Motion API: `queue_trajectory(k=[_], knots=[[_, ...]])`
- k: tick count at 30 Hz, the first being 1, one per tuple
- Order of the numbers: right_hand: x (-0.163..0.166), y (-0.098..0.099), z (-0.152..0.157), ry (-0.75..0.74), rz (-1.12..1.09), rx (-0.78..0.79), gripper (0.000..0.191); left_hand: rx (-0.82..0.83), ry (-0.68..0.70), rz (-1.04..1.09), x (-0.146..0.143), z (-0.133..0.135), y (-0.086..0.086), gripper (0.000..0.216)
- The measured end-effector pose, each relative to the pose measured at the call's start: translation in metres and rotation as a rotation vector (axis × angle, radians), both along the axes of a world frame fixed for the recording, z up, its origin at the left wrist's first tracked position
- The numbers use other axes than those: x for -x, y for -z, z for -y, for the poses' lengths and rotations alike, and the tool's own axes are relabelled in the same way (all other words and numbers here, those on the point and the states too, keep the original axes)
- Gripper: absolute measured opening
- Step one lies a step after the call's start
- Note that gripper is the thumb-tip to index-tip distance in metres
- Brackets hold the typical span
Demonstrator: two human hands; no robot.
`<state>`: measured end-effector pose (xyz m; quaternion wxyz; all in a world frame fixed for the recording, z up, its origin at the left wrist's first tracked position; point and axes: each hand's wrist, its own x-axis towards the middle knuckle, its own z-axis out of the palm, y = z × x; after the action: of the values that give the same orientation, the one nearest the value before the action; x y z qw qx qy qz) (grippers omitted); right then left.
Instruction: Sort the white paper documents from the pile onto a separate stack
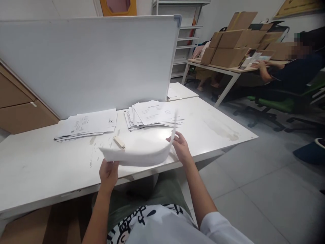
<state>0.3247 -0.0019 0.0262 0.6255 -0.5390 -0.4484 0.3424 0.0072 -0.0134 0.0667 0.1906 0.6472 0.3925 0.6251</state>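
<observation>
Between my hands a white sheaf of paper (142, 158) bows downward above the table's front edge; how many sheets it has I cannot tell. My left hand (108, 173) is closed on its left end. At the other end, which curls upward, my right hand (180, 146) pinches the paper. Just behind the paper lies a small cream-coloured block (119, 142), its kind unclear. Farther back is a neat stack of printed papers (88, 123) on the left. A looser, fanned pile of papers (152, 113) lies to its right.
A large whiteboard (101, 64) stands along the back of the white table (33, 162). Brown cardboard boxes (22, 105) are at the left. Across the room, a seated person (291, 67) works at another table stacked with cartons (231, 51). A metal shelf (189, 39) stands behind.
</observation>
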Motion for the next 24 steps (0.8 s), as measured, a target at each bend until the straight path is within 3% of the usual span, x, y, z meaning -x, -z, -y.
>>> queue_trajectory(k=[2,4,9,14,24], knots=[[0.002,-0.001,0.000,0.089,-0.042,-0.045,0.054,-0.053,0.051,0.081,-0.001,-0.008,0.005,0.023],[0.004,0.002,0.004,0.114,-0.091,-0.059,0.048,-0.066,0.011,0.144,-0.002,-0.013,0.014,0.024],[0.002,0.011,0.009,-0.049,-0.095,-0.084,0.038,0.118,-0.202,0.205,0.002,-0.015,0.036,0.034],[0.001,0.018,0.004,0.066,-0.031,0.082,0.021,0.313,-0.155,0.235,0.006,-0.015,0.035,0.044],[-0.001,0.027,-0.004,-0.011,0.112,0.100,0.025,0.407,-0.252,0.091,0.009,-0.019,0.042,0.032]])
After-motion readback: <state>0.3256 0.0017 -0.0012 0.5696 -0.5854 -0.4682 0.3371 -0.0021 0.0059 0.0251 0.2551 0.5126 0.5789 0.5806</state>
